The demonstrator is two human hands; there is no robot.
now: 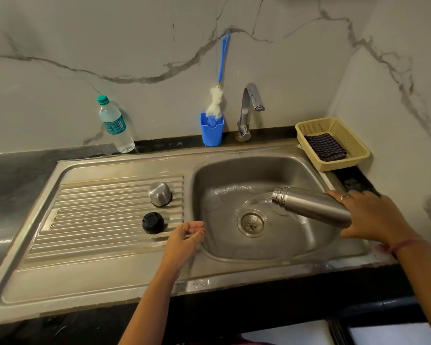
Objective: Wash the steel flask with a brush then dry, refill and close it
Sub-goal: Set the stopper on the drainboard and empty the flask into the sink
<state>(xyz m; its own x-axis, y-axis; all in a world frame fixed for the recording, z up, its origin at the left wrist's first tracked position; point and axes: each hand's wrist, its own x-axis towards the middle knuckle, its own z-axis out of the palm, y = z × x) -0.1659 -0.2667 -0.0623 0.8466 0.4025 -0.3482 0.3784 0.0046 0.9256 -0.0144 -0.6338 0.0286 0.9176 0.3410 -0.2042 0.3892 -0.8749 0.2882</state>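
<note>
Water pours out of the steel flask [311, 206] into the sink [236, 168], close to the drain [251, 224]. The right hand [369, 215] holds the flask by its bottom end, tipped on its side with the mouth low over the bowl. The left hand [184, 239] holds nothing; its fingers are loosely curled at the sink's left edge.

This looks like an early step. The flask is open already: its steel cap [160, 194] and black stopper [152, 222] sit on the ribbed drain board, just left of the bowl. The brush [218, 100] stands in a blue cup [212, 131] by the tap [249, 108], well away from both hands. So scrubbing, drying, filling and closing all seem left to do. A dark cloth [325, 146] waits in the yellow basket [359, 155], and a water bottle [114, 125] stands on the bench [15, 165] at the back wall.
</note>
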